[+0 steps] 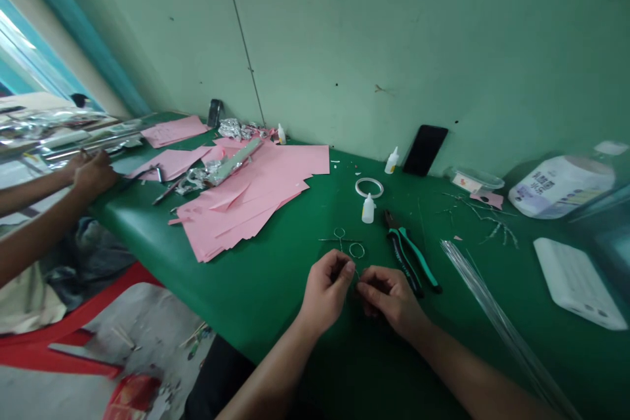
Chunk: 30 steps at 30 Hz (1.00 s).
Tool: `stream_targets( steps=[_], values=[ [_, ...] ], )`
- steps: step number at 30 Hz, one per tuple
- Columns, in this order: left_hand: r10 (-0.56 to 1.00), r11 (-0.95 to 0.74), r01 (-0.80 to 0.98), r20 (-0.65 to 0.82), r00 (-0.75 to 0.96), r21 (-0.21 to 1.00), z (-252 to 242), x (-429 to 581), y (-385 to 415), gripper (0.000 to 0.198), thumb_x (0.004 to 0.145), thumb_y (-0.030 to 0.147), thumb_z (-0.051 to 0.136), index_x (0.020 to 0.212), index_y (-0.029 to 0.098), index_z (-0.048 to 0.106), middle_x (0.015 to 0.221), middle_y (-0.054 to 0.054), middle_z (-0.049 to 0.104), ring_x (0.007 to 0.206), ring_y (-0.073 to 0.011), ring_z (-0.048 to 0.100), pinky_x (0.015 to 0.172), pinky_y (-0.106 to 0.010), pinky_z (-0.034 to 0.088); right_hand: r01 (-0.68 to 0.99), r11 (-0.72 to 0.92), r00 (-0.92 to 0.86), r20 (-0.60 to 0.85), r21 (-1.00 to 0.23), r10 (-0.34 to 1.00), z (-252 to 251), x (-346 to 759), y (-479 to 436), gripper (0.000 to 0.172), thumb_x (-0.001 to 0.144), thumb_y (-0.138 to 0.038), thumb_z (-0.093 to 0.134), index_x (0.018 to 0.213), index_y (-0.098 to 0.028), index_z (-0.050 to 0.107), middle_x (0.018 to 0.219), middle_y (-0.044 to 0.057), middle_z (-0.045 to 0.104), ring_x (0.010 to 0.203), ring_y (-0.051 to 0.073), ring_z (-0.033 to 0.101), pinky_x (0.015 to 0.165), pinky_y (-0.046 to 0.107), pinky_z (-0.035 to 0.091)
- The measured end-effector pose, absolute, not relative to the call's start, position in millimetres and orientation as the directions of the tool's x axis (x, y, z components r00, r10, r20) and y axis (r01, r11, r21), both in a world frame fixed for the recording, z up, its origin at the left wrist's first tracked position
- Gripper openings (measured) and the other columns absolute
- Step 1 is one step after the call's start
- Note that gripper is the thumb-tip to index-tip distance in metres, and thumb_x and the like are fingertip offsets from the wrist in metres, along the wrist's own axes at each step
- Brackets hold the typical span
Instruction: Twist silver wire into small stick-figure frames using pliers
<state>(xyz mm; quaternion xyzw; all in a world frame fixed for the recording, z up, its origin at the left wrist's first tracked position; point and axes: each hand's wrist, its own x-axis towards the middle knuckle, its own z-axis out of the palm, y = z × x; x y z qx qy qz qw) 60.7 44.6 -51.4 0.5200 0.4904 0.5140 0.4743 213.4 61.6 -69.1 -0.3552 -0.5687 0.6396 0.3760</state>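
The left hand [327,289] is closed in a narrow pinch on a thin wire [355,271], whose fine strand is mostly hidden by the fingers. The right hand [391,298] curls narrowly just beside it, fingertips almost meeting the left's, though whether it grips the wire cannot be told. Just ahead of the hands, a small wire figure [339,239] with two loops lies on the green counter [275,302]; it may join the held strand, but the picture does not settle that. Close to the right are pliers [406,252] with green and black handles, their tips pointing away from the person, and a small white glue bottle [368,209] stands beyond the figure beside a white ring [369,188]. A bundle of long, clear rods [492,315] lies further right, near scattered wire scraps [485,216]. Sheets of pink paper [251,200] and crumpled foil [197,178] cover the counter's far-left part, where another person's hands [93,172] work at its edge. The risks look small but real: so fine a wire could slip from the pinch, and too much finger pressure could bend the loops out of shape. A sharp wire end could also prick a fingertip.
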Motion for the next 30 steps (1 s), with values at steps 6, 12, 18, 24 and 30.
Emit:
stream_targets(
  steps=[6, 12, 18, 24, 30],
  values=[
    [0.994, -0.104, 0.104, 0.107, -0.018, 0.989, -53.9, 59.3, 43.5, 0.020, 0.089, 0.031, 0.053, 0.076, 0.017, 0.051, 0.063, 0.003, 0.046, 0.056, -0.0092, 0.041, 0.052, -0.021, 0.033, -0.008, -0.090, -0.435, -0.077, -0.996, 0.897, -64.5, 210.5, 60.9, 0.024, 0.073, -0.038, 0.074, 0.066, -0.017, 0.063, 0.046, -0.003, 0.055, 0.040, 0.010, 0.046, 0.040, 0.022, 0.033],
    [0.983, -0.053, 0.114, 0.072, -0.169, 0.992, -53.3, 61.5, 44.4, 0.025, 0.090, 0.036, 0.053, 0.075, 0.016, 0.052, 0.059, 0.005, 0.043, 0.053, -0.0083, 0.037, 0.050, -0.021, 0.030, -0.001, -0.050, -0.279, -0.048, -0.999, 0.959, -62.5, 207.2, 61.5, 0.023, 0.081, -0.040, 0.067, 0.081, -0.017, 0.066, 0.054, -0.003, 0.056, 0.047, 0.011, 0.050, 0.044, 0.023, 0.037],
    [0.976, -0.041, 0.113, 0.064, -0.208, 0.993, -53.0, 62.1, 44.5, 0.025, 0.090, 0.038, 0.054, 0.079, 0.015, 0.056, 0.060, 0.004, 0.046, 0.053, -0.0083, 0.039, 0.050, -0.021, 0.030, -0.067, -0.093, -0.327, -0.067, -0.993, 0.943, -66.0, 207.7, 62.4, 0.022, 0.079, -0.037, 0.070, 0.086, -0.016, 0.065, 0.060, -0.003, 0.054, 0.051, 0.010, 0.047, 0.046, 0.023, 0.037],
    [0.985, -0.062, 0.066, 0.071, -0.160, 0.996, -52.3, 63.1, 44.2, 0.024, 0.090, 0.037, 0.053, 0.078, 0.016, 0.054, 0.061, 0.004, 0.047, 0.052, -0.0080, 0.039, 0.049, -0.020, 0.031, -0.091, -0.095, -0.372, -0.054, -0.991, 0.927, -66.1, 208.8, 61.8, 0.019, 0.084, -0.036, 0.065, 0.089, -0.017, 0.065, 0.059, -0.005, 0.047, 0.052, 0.008, 0.040, 0.047, 0.023, 0.032],
    [0.985, -0.058, 0.065, 0.067, -0.157, 0.996, -53.2, 63.3, 42.4, 0.024, 0.090, 0.037, 0.054, 0.078, 0.016, 0.055, 0.060, 0.003, 0.048, 0.052, -0.0083, 0.040, 0.049, -0.020, 0.032, -0.126, -0.118, -0.392, -0.060, -0.985, 0.918, -69.3, 210.8, 62.1, 0.021, 0.085, -0.038, 0.064, 0.087, -0.017, 0.064, 0.056, -0.006, 0.044, 0.050, 0.008, 0.038, 0.046, 0.024, 0.028]
  ],
)
